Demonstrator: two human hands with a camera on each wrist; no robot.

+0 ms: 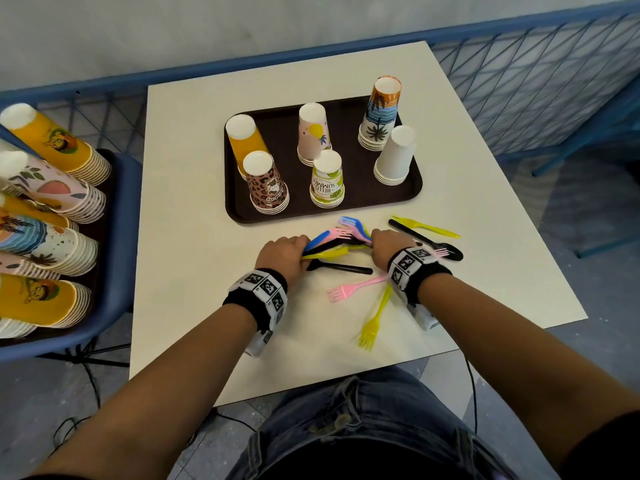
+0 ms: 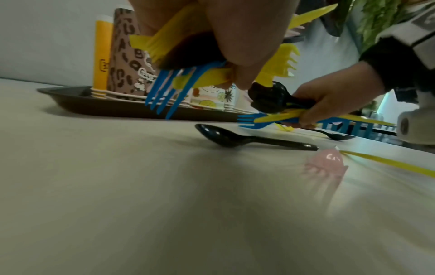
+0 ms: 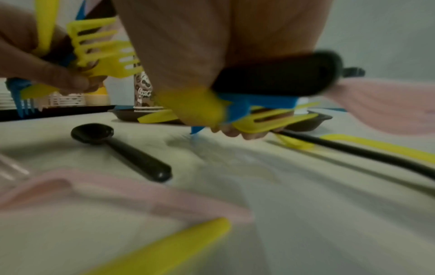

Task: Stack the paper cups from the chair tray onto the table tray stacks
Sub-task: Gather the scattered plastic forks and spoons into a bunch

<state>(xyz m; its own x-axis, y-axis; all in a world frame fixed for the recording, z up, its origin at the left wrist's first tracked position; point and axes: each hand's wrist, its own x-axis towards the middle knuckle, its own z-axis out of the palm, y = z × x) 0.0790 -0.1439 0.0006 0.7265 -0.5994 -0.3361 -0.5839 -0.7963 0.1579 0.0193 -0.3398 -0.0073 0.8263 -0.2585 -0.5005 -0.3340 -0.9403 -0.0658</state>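
On the white table [image 1: 180, 237], toward its far edge, the dark tray [image 1: 239, 213] carried six short stacks of upturned paper cups [image 1: 327, 178]; long stacks [image 1: 52, 140] waited on the chair tray, so most stacking seemed undone. Left hand [image 1: 284, 254] and right hand [image 1: 388, 244] each clutched thin plastic forks [image 1: 332, 242].
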